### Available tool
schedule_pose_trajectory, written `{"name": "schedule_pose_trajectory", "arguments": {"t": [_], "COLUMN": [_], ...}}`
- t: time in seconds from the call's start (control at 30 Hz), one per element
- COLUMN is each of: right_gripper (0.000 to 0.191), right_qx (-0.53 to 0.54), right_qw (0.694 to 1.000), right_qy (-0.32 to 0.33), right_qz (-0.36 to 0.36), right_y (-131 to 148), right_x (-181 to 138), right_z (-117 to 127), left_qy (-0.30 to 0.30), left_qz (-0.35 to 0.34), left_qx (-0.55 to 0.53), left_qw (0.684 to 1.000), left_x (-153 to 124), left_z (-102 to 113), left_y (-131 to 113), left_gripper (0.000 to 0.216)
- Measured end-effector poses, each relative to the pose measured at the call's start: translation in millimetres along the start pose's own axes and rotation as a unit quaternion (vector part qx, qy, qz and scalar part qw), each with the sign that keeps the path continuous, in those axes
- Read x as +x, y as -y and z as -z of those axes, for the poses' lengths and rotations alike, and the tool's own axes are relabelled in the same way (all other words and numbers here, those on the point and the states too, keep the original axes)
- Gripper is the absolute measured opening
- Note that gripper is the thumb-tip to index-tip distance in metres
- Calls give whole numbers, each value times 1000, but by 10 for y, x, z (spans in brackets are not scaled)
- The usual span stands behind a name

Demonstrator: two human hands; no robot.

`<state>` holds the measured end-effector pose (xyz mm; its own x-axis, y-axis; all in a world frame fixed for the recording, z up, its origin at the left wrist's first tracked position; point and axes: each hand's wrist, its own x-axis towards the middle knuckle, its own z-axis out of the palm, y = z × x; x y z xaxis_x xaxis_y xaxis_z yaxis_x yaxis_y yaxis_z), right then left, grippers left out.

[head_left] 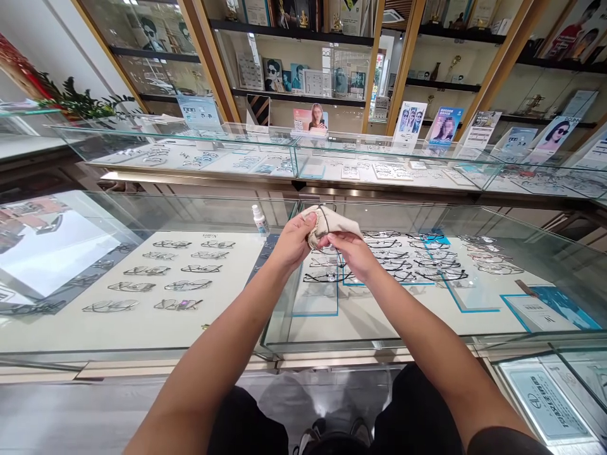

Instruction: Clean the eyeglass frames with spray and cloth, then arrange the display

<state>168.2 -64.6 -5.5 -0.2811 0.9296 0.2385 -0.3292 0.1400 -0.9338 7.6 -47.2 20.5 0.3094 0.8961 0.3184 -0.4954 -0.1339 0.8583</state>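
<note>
Above the glass counter, both hands meet at a cream cloth (340,222) with a ruffled edge. Thin dark lines, like parts of a glasses frame (325,218), show against the cloth; most of that item is hidden in the folds. My left hand (296,239) is closed on the cloth's left side, thumb on top. From below and the right, my right hand (355,254) pinches the cloth with its fingers. Under the hands, rows of eyeglasses (389,256) lie inside the glass case.
A white spray bottle (258,220) stands left of the hands on the glass counter (227,344). More glasses (171,270) lie in the left case. Behind runs a second display case (203,180) with upright cards (408,123). A white sheet (71,246) is at far left.
</note>
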Motion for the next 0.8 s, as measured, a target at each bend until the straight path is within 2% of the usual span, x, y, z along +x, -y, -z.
{"name": "schedule_pose_trajectory", "arguments": {"t": [0.2, 0.43, 0.63, 0.8], "right_gripper": [38, 40, 41, 35], "right_qx": [10, -15, -27, -1], "right_qw": [1000, 1000, 1000, 999], "right_qy": [18, 11, 11, -13], "right_qz": [-6, 7, 5, 33], "right_y": [-18, -92, 27, 110], "right_x": [17, -32, -2, 33], "right_z": [26, -95, 12, 111], "left_qy": [-5, -65, -40, -80], "left_qz": [12, -14, 15, -14], "left_qx": [-6, 7, -41, -54], "left_qw": [1000, 998, 998, 995], "left_x": [-14, -5, 22, 40], "left_z": [-26, -50, -26, 9], "left_y": [15, 67, 50, 70], "left_gripper": [56, 55, 51, 51]}}
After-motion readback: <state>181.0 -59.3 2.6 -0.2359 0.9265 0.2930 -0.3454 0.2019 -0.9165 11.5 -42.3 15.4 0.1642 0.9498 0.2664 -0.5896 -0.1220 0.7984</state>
